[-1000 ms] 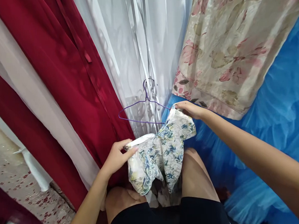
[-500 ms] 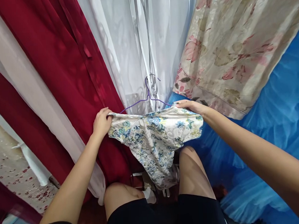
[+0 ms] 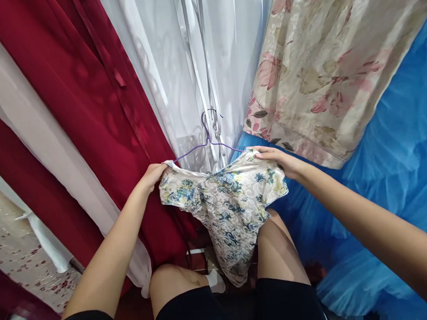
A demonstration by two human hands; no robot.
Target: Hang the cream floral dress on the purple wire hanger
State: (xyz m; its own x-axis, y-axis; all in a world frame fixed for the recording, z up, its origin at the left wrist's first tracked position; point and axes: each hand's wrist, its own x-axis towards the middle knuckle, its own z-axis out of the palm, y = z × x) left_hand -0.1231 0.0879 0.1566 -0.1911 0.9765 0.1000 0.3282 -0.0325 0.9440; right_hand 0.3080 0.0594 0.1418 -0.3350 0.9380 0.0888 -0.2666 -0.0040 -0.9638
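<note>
A white garment with a blue and yellow floral print [image 3: 233,202] hangs between my two hands, its shoulders spread and its body dropping toward my knees. Inside its neckline sits a purple hanger [image 3: 208,141], whose hook sticks up in front of white cloth. My left hand [image 3: 153,176] pinches one shoulder of the garment. At the opposite shoulder, my right hand [image 3: 276,159] grips the cloth with the thumb side hidden behind it. The garment's lower end comes to a narrow fold above the floor.
Dark red fabric [image 3: 99,104] hangs at left, beside pale pink cloth [image 3: 54,135]. White drapery with ribbons [image 3: 172,62] hangs straight ahead. To the right are a cream rose-printed garment [image 3: 313,78] and blue tulle [image 3: 388,160]. My knees are below.
The garment's neckline now sags into a deeper V and its body hangs lower and straighter. My left hand has moved slightly right and down, closer to my right hand.
</note>
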